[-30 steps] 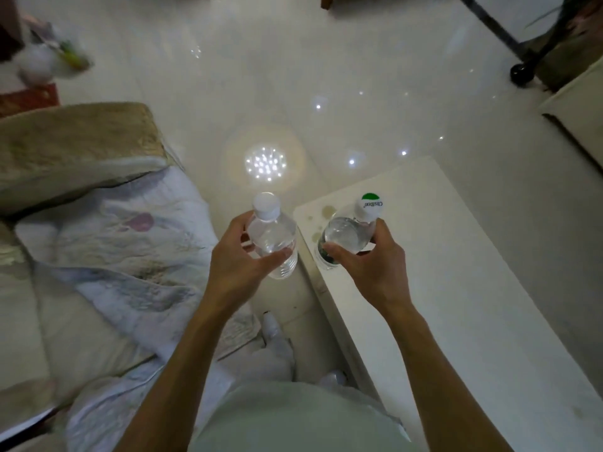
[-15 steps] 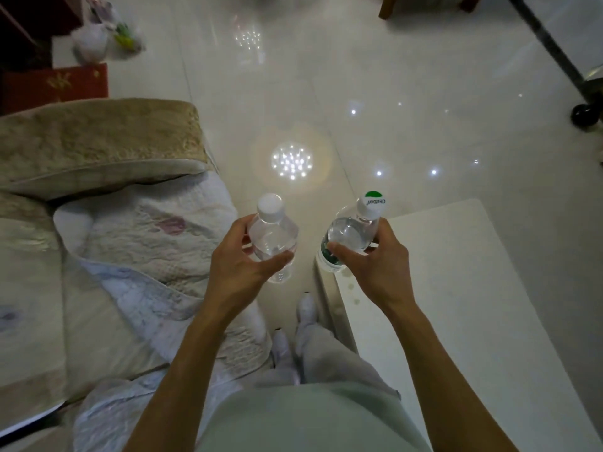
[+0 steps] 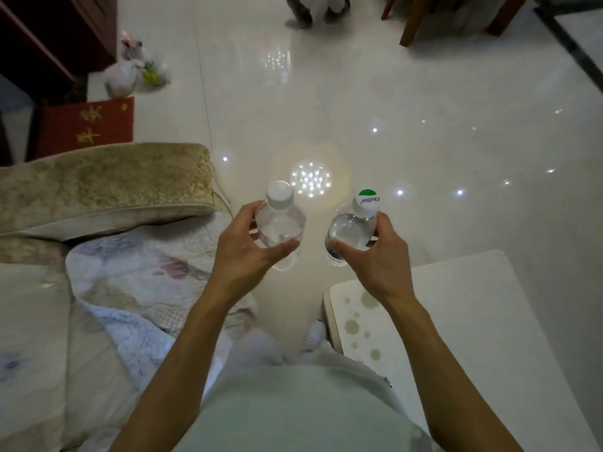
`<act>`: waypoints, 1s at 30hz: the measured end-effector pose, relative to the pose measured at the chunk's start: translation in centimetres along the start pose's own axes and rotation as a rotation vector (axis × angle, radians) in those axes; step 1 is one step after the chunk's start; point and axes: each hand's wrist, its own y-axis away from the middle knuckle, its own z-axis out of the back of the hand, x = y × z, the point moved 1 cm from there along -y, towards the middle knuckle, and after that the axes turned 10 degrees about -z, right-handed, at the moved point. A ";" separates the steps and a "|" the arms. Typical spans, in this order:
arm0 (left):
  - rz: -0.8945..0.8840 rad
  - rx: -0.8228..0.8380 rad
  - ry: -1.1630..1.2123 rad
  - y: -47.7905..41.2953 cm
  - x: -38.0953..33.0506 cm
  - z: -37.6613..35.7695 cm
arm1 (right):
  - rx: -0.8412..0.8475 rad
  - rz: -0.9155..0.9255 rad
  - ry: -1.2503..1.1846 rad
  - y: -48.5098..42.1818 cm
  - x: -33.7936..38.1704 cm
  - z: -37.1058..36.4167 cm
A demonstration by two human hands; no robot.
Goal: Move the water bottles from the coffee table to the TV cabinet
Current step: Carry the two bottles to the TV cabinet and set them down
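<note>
Hovering over the glossy floor (image 3: 424,164), past the near corner of the bench (image 3: 483,321), were two water bottles, one in each hand, caps uppermost and a clear gap between them.

Item 1: white-capped bottle (image 3: 280,220). Clear plastic, water visible inside, plain white screw cap in place. The left hand (image 3: 248,252) was clamped round its body, with the thumb across the near side and the fingers curled behind.

Item 2: green-capped bottle (image 3: 352,228). Clear plastic with water inside; its white cap carried a green patch and printed lettering, and a dark band showed low on the body. The right hand (image 3: 378,262) was wrapped round it, with the thumb on the near side and the fingers round the far side.

The two hands were apart, level with one another, neither touching the bench.

Surroundings: the bench was white, with brownish round stains (image 3: 357,316) near its corner, and lay below the right forearm. A quilt (image 3: 140,272) with a faded floral print was spread at the left, a gold patterned cushion (image 3: 98,181) beyond it. Further off stood a red box (image 3: 85,125) with gold characters, a plastic bag (image 3: 130,73) on the floor beside dark wooden furniture (image 3: 49,34), and wooden chair legs (image 3: 412,21) at the top edge.
</note>
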 end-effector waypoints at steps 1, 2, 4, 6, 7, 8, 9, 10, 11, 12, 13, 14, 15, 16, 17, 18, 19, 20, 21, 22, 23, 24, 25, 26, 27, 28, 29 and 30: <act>-0.003 0.011 -0.004 -0.8 -0.2 -0.2 | -0.007 -0.006 -0.005 -0.8 0.3 0.2; -0.004 0.023 -0.005 -1.6 -0.4 -0.3 | -0.016 -0.013 -0.012 -1.6 0.6 0.3; -0.005 0.039 0.005 -3.4 -0.5 -0.4 | -0.030 -0.030 -0.035 -3.1 1.1 0.4; -0.004 0.047 0.016 -5.3 -0.2 -0.4 | -0.038 -0.044 -0.046 -4.6 1.7 0.1; -0.001 0.051 0.019 -6.3 0.1 -0.3 | -0.043 -0.051 -0.040 -5.4 2.0 -0.1; 0.005 0.059 0.025 -7.4 0.4 -0.1 | -0.052 -0.058 -0.034 -6.2 2.3 -0.4; 0.008 0.069 0.035 -8.7 0.7 0.0 | -0.065 -0.063 -0.031 -7.0 2.7 -0.7; 0.006 0.080 0.043 -10.0 1.0 0.2 | -0.077 -0.069 -0.032 -7.8 3.2 -1.0; 0.000 0.095 0.047 -11.4 1.2 0.4 | -0.088 -0.077 -0.036 -8.7 3.7 -1.3; -0.009 0.113 0.048 -12.9 1.5 0.7 | -0.102 -0.086 -0.042 -9.6 4.2 -1.7; -0.024 0.135 0.045 -14.6 1.8 1.0 | -0.118 -0.096 -0.047 -10.5 4.6 -2.1; -0.041 0.161 0.042 -16.3 2.0 1.3 | -0.136 -0.111 -0.055 -11.4 5.2 -2.5; -0.060 0.189 0.041 -17.9 2.0 1.7 | -0.158 -0.127 -0.067 -12.2 5.9 -2.9; -0.083 0.211 0.039 -19.7 2.0 2.1 | -0.181 -0.134 -0.083 -13.0 6.6 -3.3; -0.108 0.236 0.033 -21.3 1.9 2.6 | -0.204 -0.138 -0.097 -13.7 7.3 -3.6; -0.134 0.265 0.020 -22.9 1.7 2.9 | -0.226 -0.149 -0.112 -14.4 7.9 -3.8; -0.156 0.297 0.008 -24.4 1.4 3.2 | -0.250 -0.163 -0.131 -15.0 8.6 -3.9; -0.179 0.327 0.001 -25.9 1.0 3.5 | -0.280 -0.175 -0.151 -15.5 9.3 -4.0; -0.205 0.358 -0.008 -27.4 0.6 3.6 | -0.314 -0.186 -0.168 -16.0 9.9 -3.9; -0.234 0.388 -0.023 -28.9 0.2 3.6 | -0.345 -0.199 -0.182 -16.4 10.4 -3.9; -0.261 0.416 -0.036 -30.2 -0.2 3.4 | -0.370 -0.216 -0.195 -16.8 10.8 -3.8; -0.281 0.438 -0.039 -31.3 -0.6 3.2 | -0.391 -0.235 -0.209 -17.1 11.0 -3.7; -0.297 0.458 -0.032 -32.4 -1.1 2.8 | -0.412 -0.253 -0.219 -17.5 11.3 -3.5; -0.310 0.478 -0.025 -33.3 -1.6 2.4 | -0.433 -0.270 -0.224 -17.9 11.5 -3.3; -0.322 0.502 -0.019 -34.1 -2.0 1.9 | -0.451 -0.285 -0.228 -18.2 11.6 -3.0; -0.331 0.527 -0.012 -34.8 -2.4 1.3 | -0.472 -0.301 -0.236 -18.6 11.6 -2.8; -0.336 0.552 -0.001 -35.5 -2.8 0.5 | -0.497 -0.317 -0.246 -19.0 11.5 -2.4; -0.336 0.577 0.009 -36.3 -3.2 -0.3 | -0.522 -0.336 -0.255 -19.4 11.3 -2.0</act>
